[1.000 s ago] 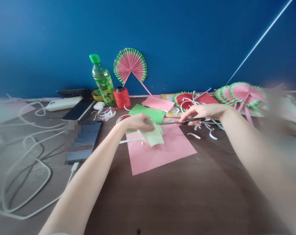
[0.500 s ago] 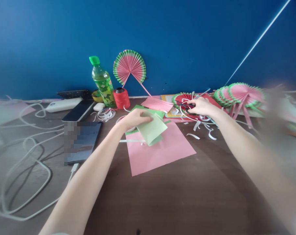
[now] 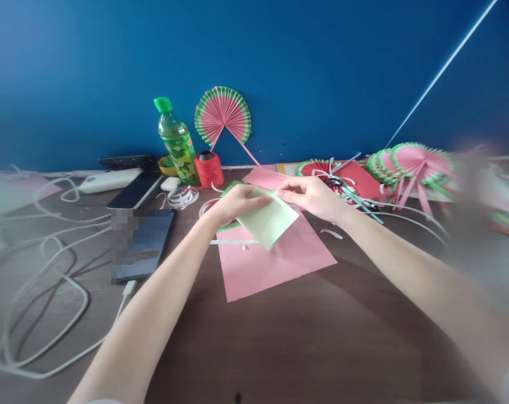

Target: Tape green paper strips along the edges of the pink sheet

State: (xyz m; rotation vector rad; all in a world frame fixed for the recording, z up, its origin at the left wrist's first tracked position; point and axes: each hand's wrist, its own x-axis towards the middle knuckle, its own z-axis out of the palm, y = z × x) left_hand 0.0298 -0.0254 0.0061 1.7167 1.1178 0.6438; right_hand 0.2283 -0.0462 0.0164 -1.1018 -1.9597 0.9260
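A light green sheet of paper (image 3: 271,224) is held up between both hands, over a larger pink sheet (image 3: 279,264) lying on the table. At its left side, my left hand (image 3: 239,203) is closed on it, thumb on top. My right hand (image 3: 311,196) pinches the paper's upper right edge. Darker green paper (image 3: 234,188) shows partly behind my left hand. Beyond the hands lies a pleated pink paper (image 3: 265,177), partly covered by my right hand. Dark-handled scissors (image 3: 334,182) rest among paper strips right of that hand.
A green drink bottle (image 3: 177,143), a red thread spool (image 3: 209,169) and a pleated fan (image 3: 223,115) stand along the blue wall. More folded fans (image 3: 422,163) sit at the right. On the left are a tablet (image 3: 151,247), a phone (image 3: 135,191) and looping white cables (image 3: 86,303).
My right hand has let go of the scissors by the paper strips and come left to the light green sheet. The sheet has turned and shifted slightly right.
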